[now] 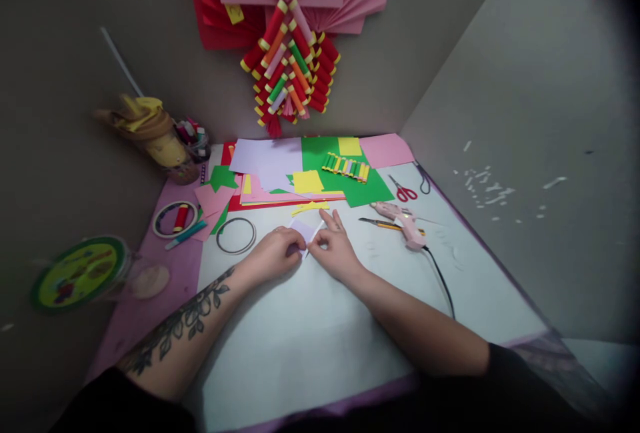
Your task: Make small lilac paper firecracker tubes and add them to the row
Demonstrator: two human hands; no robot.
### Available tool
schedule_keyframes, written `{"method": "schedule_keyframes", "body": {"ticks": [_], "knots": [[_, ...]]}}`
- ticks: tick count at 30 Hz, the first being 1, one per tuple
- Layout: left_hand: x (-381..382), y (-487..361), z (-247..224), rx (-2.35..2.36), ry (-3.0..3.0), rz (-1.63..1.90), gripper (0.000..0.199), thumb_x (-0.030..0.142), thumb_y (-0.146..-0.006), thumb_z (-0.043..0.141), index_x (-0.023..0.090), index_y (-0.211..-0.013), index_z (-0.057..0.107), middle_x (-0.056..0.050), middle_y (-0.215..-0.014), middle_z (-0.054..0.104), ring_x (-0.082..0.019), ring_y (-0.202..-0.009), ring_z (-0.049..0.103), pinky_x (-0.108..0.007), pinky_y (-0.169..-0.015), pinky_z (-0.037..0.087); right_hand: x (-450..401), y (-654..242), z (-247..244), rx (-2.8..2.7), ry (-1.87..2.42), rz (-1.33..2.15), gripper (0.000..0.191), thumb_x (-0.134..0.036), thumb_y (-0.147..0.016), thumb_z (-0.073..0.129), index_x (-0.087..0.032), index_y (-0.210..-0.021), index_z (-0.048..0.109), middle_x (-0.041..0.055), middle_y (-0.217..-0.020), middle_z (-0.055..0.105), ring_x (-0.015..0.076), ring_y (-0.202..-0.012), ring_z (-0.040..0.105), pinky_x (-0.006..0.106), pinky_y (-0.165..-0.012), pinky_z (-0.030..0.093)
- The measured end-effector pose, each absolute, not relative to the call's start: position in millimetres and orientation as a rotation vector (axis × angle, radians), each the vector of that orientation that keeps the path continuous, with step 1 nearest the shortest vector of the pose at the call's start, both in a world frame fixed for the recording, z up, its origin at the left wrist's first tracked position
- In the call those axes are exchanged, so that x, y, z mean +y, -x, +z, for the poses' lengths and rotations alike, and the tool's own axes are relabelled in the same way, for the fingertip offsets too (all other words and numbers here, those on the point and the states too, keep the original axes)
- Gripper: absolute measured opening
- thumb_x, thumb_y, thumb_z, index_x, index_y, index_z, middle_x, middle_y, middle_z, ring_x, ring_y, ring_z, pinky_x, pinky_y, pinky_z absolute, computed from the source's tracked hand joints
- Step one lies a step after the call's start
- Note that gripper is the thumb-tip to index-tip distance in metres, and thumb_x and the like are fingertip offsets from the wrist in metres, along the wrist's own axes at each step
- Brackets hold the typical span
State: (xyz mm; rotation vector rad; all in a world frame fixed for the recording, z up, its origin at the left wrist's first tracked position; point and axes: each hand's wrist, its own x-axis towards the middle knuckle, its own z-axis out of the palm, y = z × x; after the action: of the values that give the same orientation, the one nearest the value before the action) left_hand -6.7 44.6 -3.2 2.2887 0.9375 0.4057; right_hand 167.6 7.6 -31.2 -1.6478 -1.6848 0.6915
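A small pale purple paper piece (302, 227) with a whitish strip along its right edge lies between my hands at the middle of the table. My left hand (286, 250) pinches its lower left part, fingers curled together. From the right, my right hand (333, 246) holds the whitish edge between thumb and index finger, its other fingers raised. The fingertips of both hands are close together near the paper's lower corner. Just above are thin yellow paper strips (311, 207).
Glue gun (411, 229), cutter (380, 223) and red scissors (403, 190) lie to the right. Tape rings (236, 235), a teal pen (186, 235) and a drink cup (167, 146) are left. Coloured sheets (270, 159) lie behind; paper firecrackers (290, 66) hang above.
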Motion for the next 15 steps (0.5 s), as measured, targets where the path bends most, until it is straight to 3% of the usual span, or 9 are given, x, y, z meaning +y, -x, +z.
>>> {"method": "schedule_keyframes", "body": {"ticks": [5, 15], "knots": [[42.5, 7.7, -0.2, 1.024, -2.251, 0.367, 0.02, 0.015, -0.07, 0.054, 0.02, -0.089, 0.058, -0.004, -0.086, 0.062, -0.019, -0.082, 0.056, -0.03, -0.074, 0.043, 7.7, -167.2, -31.0, -1.702, 1.651, 0.668, 0.008, -0.02, -0.068, 0.059, -0.019, -0.06, 0.058, 0.0079, -0.145, 0.036, 0.0252, -0.141, 0.007, 0.045, -0.111, 0.018], [43.0, 7.7, -2.4, 1.004, -2.257, 0.389, 0.019, 0.015, -0.069, 0.054, 0.02, -0.087, 0.057, -0.004, -0.085, 0.061, -0.02, -0.083, 0.055, -0.031, -0.075, 0.043, 7.7, -168.0, -29.6, -1.716, 1.64, 0.682, 0.008, -0.02, -0.068, 0.059, -0.02, -0.061, 0.059, 0.0064, -0.144, 0.037, 0.0249, -0.141, 0.008, 0.046, -0.11, 0.02]]}}
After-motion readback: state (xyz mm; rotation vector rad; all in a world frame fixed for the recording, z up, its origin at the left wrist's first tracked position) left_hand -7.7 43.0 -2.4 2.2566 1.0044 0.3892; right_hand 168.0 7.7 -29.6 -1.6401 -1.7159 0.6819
